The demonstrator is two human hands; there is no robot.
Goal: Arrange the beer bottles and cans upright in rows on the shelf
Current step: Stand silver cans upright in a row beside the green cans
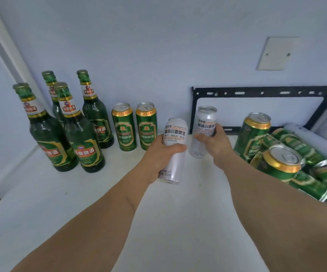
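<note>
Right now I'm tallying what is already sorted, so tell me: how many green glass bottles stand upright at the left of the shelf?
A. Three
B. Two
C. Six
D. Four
D: four green bottles stand upright in a cluster at the left of the shelf, two in front and two behind, beside two upright green cans.

We reach both bare forearms forward; our left hand [159,152] curls round a white can [173,152], our right hand [216,143] grips another white can [204,132].
</note>
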